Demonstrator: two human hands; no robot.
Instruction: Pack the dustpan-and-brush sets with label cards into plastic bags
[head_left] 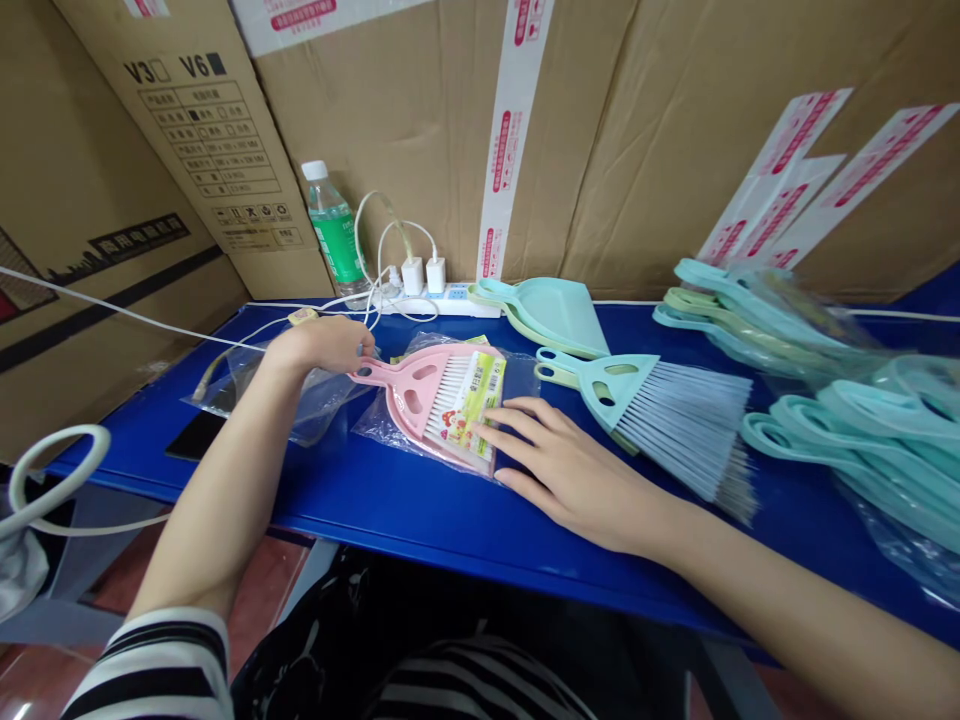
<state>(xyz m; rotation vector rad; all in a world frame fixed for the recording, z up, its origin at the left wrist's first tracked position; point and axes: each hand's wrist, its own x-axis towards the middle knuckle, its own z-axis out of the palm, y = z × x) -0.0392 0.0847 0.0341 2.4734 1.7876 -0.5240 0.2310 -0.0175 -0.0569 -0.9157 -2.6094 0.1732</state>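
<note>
The pink brush [411,378] lies in the pink dustpan [484,462], between the far and near edges of the worktop [427,515], left of its middle. A printed card [480,385] covers part of the bristles; its small print is too fine to read. Clear film [373,425] shows around the pan.

The left hand [319,343] is at the handle end, wrist bent; most of its fingers are hidden, so I cannot tell whether they grip it. The right hand [566,460] is spread loosely, clasping nothing, its fingertips resting on the card and hiding one corner of it.

Under the left forearm lies a crumpled bag [319,405], partly hidden by the arm, with a flat black thing [196,436] beside it, hard to make out.

Toward the far edge, a turquoise pan [566,310] overlaps a green one, mostly covered. Nearer, a turquoise brush [675,410] hides most of another beneath. At the right end, bagged turquoise pieces [877,425] overlap too closely to count, some cut off by the view.
</note>
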